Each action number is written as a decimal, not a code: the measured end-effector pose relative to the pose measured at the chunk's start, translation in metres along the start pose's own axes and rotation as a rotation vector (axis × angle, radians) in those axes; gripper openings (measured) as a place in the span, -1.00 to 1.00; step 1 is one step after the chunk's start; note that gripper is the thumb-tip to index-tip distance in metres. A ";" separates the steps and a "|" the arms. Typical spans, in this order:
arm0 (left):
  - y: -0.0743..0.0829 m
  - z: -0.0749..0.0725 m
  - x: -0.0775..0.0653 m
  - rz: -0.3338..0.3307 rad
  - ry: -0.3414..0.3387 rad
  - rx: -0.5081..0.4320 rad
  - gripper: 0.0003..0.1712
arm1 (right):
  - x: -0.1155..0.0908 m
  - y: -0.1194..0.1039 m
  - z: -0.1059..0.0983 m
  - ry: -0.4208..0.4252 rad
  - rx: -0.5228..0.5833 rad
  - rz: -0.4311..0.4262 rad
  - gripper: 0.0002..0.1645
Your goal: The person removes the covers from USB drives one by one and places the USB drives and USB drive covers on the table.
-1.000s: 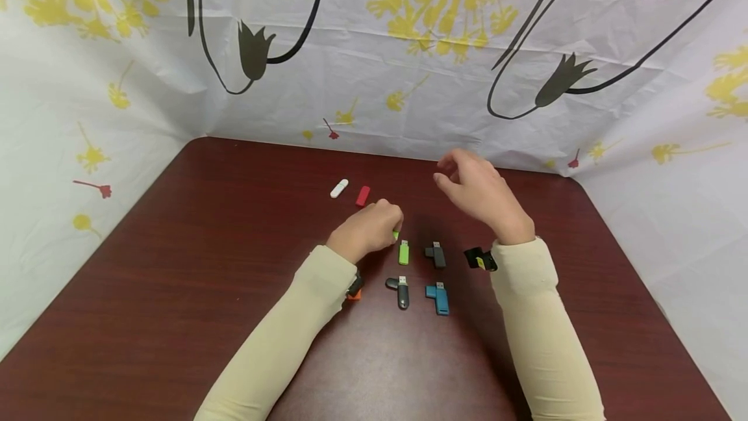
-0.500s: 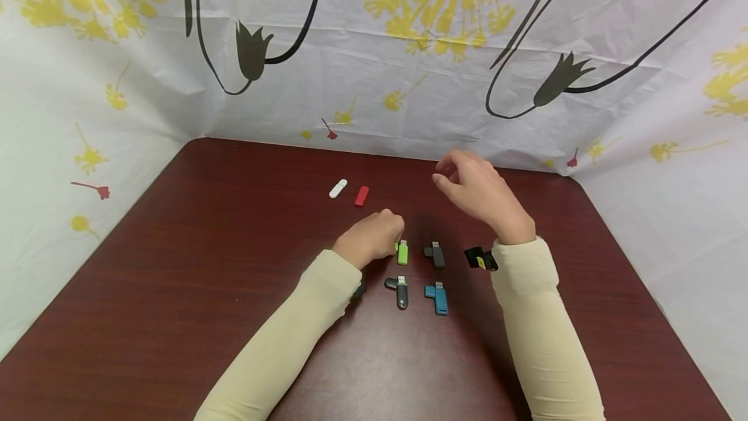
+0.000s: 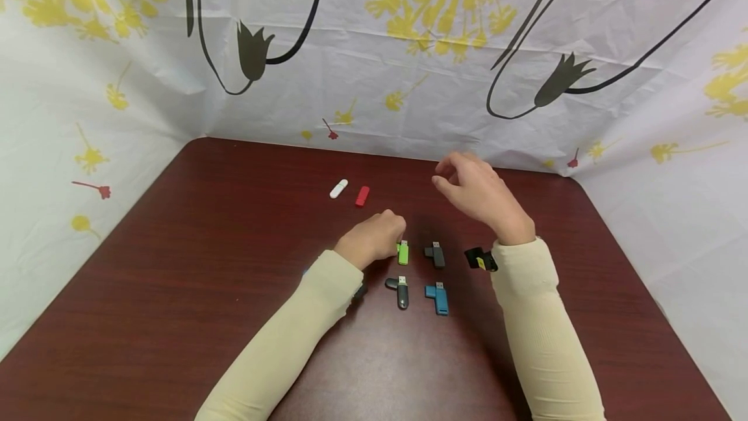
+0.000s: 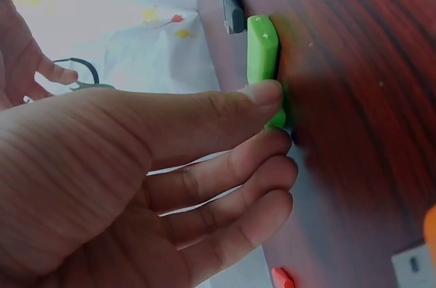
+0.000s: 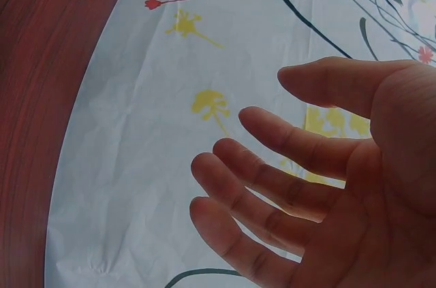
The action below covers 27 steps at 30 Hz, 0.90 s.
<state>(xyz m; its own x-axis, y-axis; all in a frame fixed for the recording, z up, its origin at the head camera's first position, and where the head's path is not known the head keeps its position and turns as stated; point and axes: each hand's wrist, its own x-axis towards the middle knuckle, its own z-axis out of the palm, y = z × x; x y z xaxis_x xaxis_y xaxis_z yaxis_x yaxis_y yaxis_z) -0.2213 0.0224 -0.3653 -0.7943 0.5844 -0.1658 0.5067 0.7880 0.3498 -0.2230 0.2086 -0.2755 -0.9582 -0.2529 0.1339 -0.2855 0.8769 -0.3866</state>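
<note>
Hand (L) (image 3: 372, 238) pinching green USB stick (image 4: 262, 50) on table (image 3: 175, 265); R hand (image 3: 480, 192) in air, loosely spread.

- Left hand (image 3: 374, 238) comes down, nearer the person than 1 second ago!
- Its pinched green piece (image 4: 276, 119) arrives just beside the green USB stick (image 3: 403, 254).
- A blue sliver (image 3: 305, 271) peeks out past the left sleeve (image 3: 327, 281).
</note>
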 end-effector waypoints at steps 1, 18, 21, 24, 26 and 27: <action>0.000 0.000 0.000 0.001 -0.001 0.003 -0.78 | 0.000 0.000 0.000 -0.001 -0.001 0.002 -0.67; -0.021 -0.017 -0.004 -0.050 0.110 -0.049 -0.75 | 0.002 0.002 -0.001 0.000 -0.002 0.001 -0.65; -0.027 -0.021 -0.005 -0.061 0.139 -0.053 -0.74 | 0.002 0.002 -0.001 -0.004 -0.003 0.002 -0.65; -0.034 -0.025 -0.006 -0.070 0.180 -0.052 -0.76 | 0.002 0.002 -0.002 -0.009 -0.001 0.004 -0.64; -0.040 -0.028 -0.006 -0.071 0.211 -0.046 -0.79 | 0.002 0.003 -0.002 -0.011 0.002 0.001 -0.64; -0.043 -0.029 -0.006 -0.071 0.229 -0.043 -0.81 | 0.002 0.003 -0.001 -0.011 0.002 0.000 -0.64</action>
<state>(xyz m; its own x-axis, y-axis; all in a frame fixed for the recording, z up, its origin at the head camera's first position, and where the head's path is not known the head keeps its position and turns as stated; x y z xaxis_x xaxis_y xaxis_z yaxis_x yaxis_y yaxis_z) -0.2478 -0.0210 -0.3526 -0.8852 0.4648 0.0199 0.4359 0.8136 0.3848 -0.2260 0.2110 -0.2751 -0.9582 -0.2578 0.1238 -0.2859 0.8759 -0.3886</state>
